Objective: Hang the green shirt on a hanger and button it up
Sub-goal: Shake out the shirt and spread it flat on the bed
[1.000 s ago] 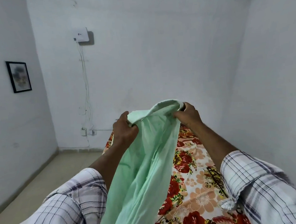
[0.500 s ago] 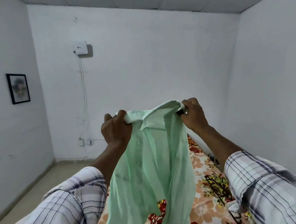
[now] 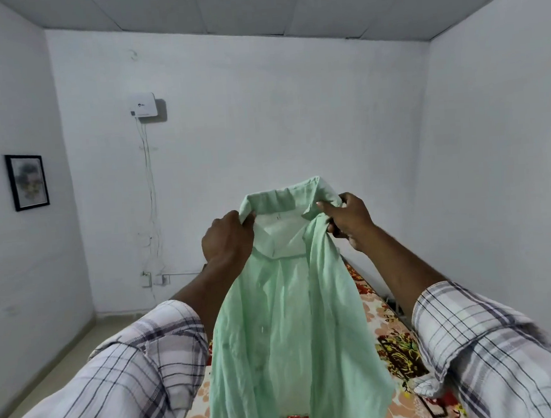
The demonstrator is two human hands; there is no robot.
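Shirt: the thin, light green cotton shirt [image 3: 295,321] is held up in the air in front of the person, above the bed, with the collar at the top and the body hanging down loose and open.
Collar: the green collar [image 3: 286,193] is spread out between the two hands, so the white inner side of the neck is visible.
Left hand: the left hand [image 3: 227,241] grips the left end of the collar, fingers curled around the cloth.
Right hand: the right hand [image 3: 348,218] pinches the right end of the collar and a bunch of the front cloth.
Hands: they are apart, one at each side of the collar.
Sleeves: white checked sleeves [image 3: 126,376] are rolled up on both forearms.
Bed: a bed with a red and orange flower-pattern sheet [image 3: 383,325] lies under the shirt, along the right wall.
Walls: a white box with hanging cables [image 3: 143,104] is on the far wall, and a black-framed picture [image 3: 27,181] is on the left wall.
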